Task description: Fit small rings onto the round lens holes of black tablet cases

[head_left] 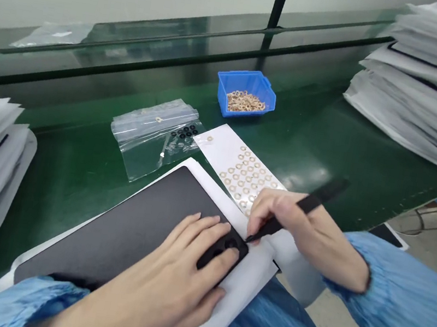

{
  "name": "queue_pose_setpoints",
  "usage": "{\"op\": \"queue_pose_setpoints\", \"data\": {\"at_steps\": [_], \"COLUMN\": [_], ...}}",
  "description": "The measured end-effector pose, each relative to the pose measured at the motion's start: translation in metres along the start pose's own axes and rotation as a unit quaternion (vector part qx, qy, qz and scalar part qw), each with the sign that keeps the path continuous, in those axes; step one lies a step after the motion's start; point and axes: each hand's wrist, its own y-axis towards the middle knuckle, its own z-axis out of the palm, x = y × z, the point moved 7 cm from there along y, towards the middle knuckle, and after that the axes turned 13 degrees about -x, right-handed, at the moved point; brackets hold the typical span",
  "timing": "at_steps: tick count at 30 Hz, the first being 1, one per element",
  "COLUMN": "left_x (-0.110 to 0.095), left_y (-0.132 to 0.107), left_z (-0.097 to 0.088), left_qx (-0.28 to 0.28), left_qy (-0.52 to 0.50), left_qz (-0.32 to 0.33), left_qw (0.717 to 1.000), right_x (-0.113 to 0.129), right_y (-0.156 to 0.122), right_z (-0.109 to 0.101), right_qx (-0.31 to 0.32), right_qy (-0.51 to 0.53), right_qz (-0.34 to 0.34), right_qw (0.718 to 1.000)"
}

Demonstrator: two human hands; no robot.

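Black slotted piece (230, 244) half hidden under left hand (164, 282)

A black pen-shaped tool (307, 203) slants across the lower right of the frame, its fine tip just beside a black perforated piece (225, 250). That piece sits at the right corner of a dark gray panel (122, 220), which lies diagonally, low in the frame, on white paper (241, 294).
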Motion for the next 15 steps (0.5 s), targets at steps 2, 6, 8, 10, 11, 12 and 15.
{"op": "queue_pose_setpoints", "data": {"at_steps": [2,6,8,10,11,12,15], "left_x": [0.0,0.005,0.006,0.005,0.004,0.004,0.004], "left_y": [0.001,0.005,0.005,0.004,0.003,0.003,0.004], "left_z": [0.002,0.001,0.0,-0.001,-0.002,-0.002,-0.002], "left_qx": [0.013,-0.001,-0.015,-0.03,-0.036,-0.04,-0.042], "left_qy": [0.011,0.004,-0.001,-0.002,-0.003,-0.004,-0.009], "left_qz": [0.011,0.013,0.011,0.01,0.011,0.011,0.007], "left_qw": [1.0,1.0,1.0,0.999,0.999,0.999,0.999], "right_x": [0.004,-0.004,-0.007,-0.009,-0.009,-0.009,-0.008], "right_y": [-0.006,-0.014,-0.016,-0.017,-0.017,-0.017,-0.018], "right_z": [0.002,0.006,0.009,0.011,0.011,0.012,0.013], "right_qx": [-0.002,-0.016,-0.025,-0.037,-0.045,-0.053,-0.068], "right_qy": [-0.028,0.001,0.014,0.013,0.009,0.004,-0.007], "right_qz": [-0.032,0.01,0.024,0.024,0.022,0.02,0.017], "right_qw": [0.999,1.0,0.999,0.999,0.999,0.998,0.998]}}
